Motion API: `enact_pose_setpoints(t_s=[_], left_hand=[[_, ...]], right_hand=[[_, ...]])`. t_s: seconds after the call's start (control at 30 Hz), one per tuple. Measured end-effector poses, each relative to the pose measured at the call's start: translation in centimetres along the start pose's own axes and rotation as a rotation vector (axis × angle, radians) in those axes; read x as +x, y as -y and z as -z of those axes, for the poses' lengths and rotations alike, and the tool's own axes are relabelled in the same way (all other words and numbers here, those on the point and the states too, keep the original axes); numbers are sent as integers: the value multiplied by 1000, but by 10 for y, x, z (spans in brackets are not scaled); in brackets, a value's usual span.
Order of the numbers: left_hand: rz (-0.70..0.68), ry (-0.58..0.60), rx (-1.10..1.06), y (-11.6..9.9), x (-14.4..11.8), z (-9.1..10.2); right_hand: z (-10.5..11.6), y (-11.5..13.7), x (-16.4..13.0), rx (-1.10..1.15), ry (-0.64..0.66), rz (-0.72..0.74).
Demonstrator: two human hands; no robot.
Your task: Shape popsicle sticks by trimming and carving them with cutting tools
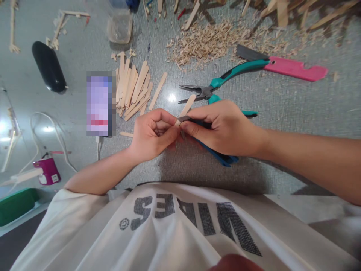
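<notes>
The head camera looks down closely onto the table (160, 52).

Wooden stick (188, 105): lower end covered by the fingertips of the left hand (155, 133).
Blue-handled tool (225, 160): middle hidden in the right hand (225, 128); perhaps a cutter, though too little of its head shows to be sure.
Teal pliers (206, 92): one handle runs behind the right hand, its end reappearing beyond.
Phone (98, 101): screen blurred into blocks, unreadable.
Purple adapter (50, 171): markings too small to read.
Green object (18, 206): cut off by the left edge.
Upper-right sticks (282, 13): several cropped by the top edge.
</notes>
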State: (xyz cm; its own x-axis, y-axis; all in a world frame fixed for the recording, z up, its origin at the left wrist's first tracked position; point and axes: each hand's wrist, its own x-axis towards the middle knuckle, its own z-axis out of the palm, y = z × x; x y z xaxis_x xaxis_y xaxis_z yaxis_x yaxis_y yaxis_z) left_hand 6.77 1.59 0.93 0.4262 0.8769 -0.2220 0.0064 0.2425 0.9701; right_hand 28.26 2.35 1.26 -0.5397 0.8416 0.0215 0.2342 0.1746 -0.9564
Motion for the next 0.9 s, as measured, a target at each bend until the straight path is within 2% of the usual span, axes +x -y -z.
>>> enact_pose_setpoints(t_s=[0.33,0.57,0.8,0.9], left_hand=[[66,-3,-16,0,-2,1],[35,-13,-31,-1,1,0],[55,-34,-21,-2,3,-1],[56,-44,-1,-1,2,0]], right_hand=[[5,1,4,130,108,-52],[10,-1,7,208,151,-79],[7,1,7,223,54,-58],[7,1,6,171,78,-52]])
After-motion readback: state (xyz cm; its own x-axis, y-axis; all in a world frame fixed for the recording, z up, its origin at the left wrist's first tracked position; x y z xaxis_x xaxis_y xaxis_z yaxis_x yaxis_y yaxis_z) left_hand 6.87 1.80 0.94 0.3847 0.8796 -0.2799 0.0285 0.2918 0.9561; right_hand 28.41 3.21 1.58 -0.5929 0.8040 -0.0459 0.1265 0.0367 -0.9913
